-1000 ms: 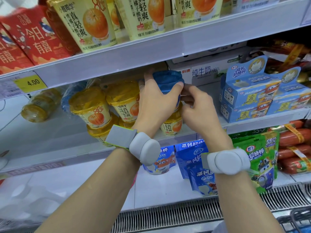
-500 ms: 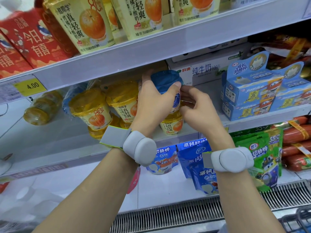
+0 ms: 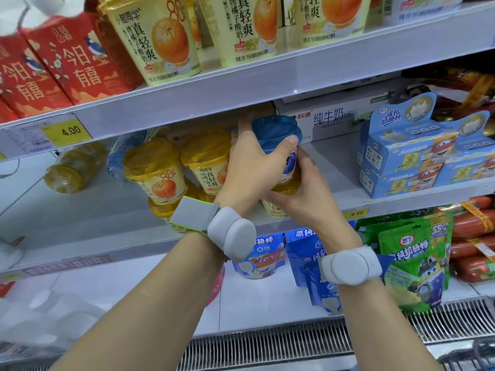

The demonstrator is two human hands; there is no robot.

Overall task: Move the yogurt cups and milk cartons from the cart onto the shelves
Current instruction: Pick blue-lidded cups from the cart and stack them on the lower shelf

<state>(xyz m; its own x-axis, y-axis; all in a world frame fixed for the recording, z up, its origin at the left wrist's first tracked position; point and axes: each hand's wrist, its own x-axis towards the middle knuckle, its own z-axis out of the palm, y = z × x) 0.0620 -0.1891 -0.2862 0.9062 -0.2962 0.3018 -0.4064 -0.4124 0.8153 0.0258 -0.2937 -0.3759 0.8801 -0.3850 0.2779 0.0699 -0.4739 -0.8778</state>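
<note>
Blue-lidded yogurt cup, label partly hidden

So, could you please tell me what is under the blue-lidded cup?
A yellow-lidded cup stands under the blue-lidded cup. The hands, left and right, cover where the two meet.

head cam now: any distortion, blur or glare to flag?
Head view: wide-angle bowing tilts the shelf edge; even overhead light, no hard shadows; soft glare on the orange-lidded cups; the blue-lidded cup and left hand sharp; frame corners soft, bottom-left washed out.
</note>
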